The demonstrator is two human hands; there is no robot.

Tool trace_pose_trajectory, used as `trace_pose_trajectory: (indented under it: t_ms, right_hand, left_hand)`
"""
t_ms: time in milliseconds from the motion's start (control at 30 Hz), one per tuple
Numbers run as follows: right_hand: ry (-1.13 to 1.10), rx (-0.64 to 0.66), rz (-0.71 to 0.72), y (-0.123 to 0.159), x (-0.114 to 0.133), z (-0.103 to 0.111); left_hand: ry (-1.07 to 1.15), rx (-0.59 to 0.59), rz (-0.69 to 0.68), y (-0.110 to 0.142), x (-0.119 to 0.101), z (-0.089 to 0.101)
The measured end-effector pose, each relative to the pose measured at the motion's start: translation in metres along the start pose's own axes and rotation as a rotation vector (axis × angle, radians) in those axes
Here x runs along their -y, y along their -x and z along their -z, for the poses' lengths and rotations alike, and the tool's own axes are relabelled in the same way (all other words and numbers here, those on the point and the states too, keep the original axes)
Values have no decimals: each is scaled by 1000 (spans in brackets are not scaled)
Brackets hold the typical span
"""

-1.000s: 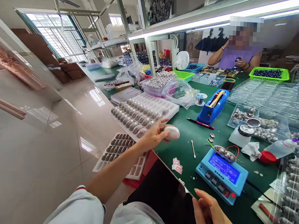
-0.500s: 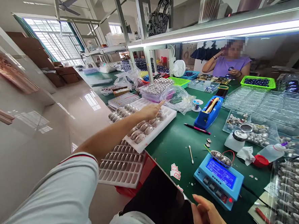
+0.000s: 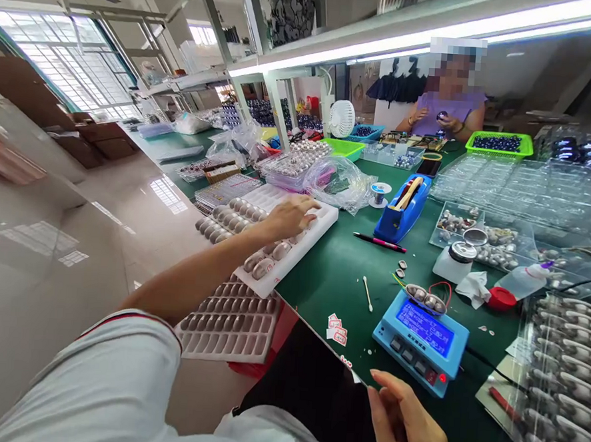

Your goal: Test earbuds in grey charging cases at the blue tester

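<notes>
My left hand (image 3: 291,219) reaches over a white compartment tray (image 3: 293,264) with its fingers spread, just above the far right rows. Rows of glossy silver-brown oval cases (image 3: 263,268) lie in that tray; some sit under the hand and are partly hidden. My right hand (image 3: 407,424) rests by the table's front edge, thumb and forefinger a little apart, with nothing visible between them. Beyond it stands a light blue box with a lit display (image 3: 421,339). An opened oval case (image 3: 425,298) with thin coloured wires sits on its top.
Below the white tray, a second filled tray (image 3: 248,347) sticks out past the table edge. On the green table lie paper labels (image 3: 337,330), a cotton swab (image 3: 368,294), a pen (image 3: 379,242) and a blue tape dispenser (image 3: 401,211). A co-worker (image 3: 447,110) sits opposite.
My left hand has gone from pointing with the forefinger to spread, lowered fingers over the tray. The whole view has shifted slightly. The co-worker's raised hand has come down.
</notes>
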State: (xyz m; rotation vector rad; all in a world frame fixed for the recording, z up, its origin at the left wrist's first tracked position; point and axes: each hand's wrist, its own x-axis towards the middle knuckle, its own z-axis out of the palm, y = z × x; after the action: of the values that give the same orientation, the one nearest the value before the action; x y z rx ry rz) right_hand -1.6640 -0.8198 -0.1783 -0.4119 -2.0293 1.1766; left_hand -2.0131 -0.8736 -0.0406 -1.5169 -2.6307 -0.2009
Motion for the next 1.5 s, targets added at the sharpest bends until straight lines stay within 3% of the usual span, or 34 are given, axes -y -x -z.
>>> trace_pose_trajectory:
  t_ms: [67, 133, 200, 267, 367, 500, 733, 967, 1167, 1333, 1500]
  right_hand:
    - [8, 45, 51, -2, -1, 3]
    - [21, 73, 86, -5, -2, 5]
    - [26, 85, 94, -7, 0, 6]
    - [32, 85, 88, -9, 2, 7]
    - [45, 96, 26, -13, 8, 9]
    - [21, 164, -51, -18, 20, 6]
    - [77, 320, -61, -18, 33, -10]
    - [183, 426, -55, -14, 40, -19]
    - [431, 362, -63, -24, 37, -20]
    - [788, 374, -214, -40, 40, -24]
    - [894, 383, -312, -53, 53, -24]
  left_hand:
    - [186, 120, -172, 26, -30, 1]
    - [445, 388, -346, 56, -58, -3]
    - [601, 566, -372, 85, -77, -11]
    - [715, 626, -296, 110, -89, -21]
    - [889, 563, -136, 138, -97, -38]
    - [1029, 372, 12, 161, -107, -54]
    - [1014, 190, -96, 183, -113, -60]
    - [1025, 203, -29, 199, -107, -67]
    - [1110, 274, 229, 216, -98, -73]
    - [1157, 336, 309, 232, -91, -81]
    - [1173, 386, 334, 242, -78, -94]
